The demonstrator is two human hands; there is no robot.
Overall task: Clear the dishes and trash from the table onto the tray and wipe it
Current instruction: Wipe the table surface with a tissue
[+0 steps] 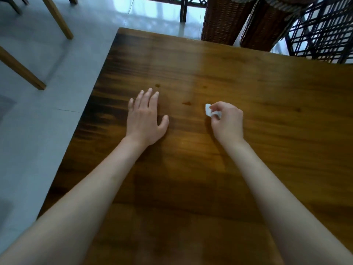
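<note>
A dark brown wooden table [248, 88] fills most of the view. My left hand [146, 117] lies flat on it with straight, spread fingers and holds nothing. To its right, my right hand [227, 121] has curled fingers that pinch a small crumpled white tissue [210, 110] just above or on the table top. A small wet spot [186, 102] shows on the wood between the two hands, and a second small spot [157, 85] lies beyond my left fingertips. No dishes or tray are in view.
The table's left edge [91, 96] drops to a grey tiled floor [34, 131]. Wooden chair legs [21, 69] stand at the far left. Two wicker chairs [246, 22] and a dark lattice screen [324, 35] stand beyond the far edge.
</note>
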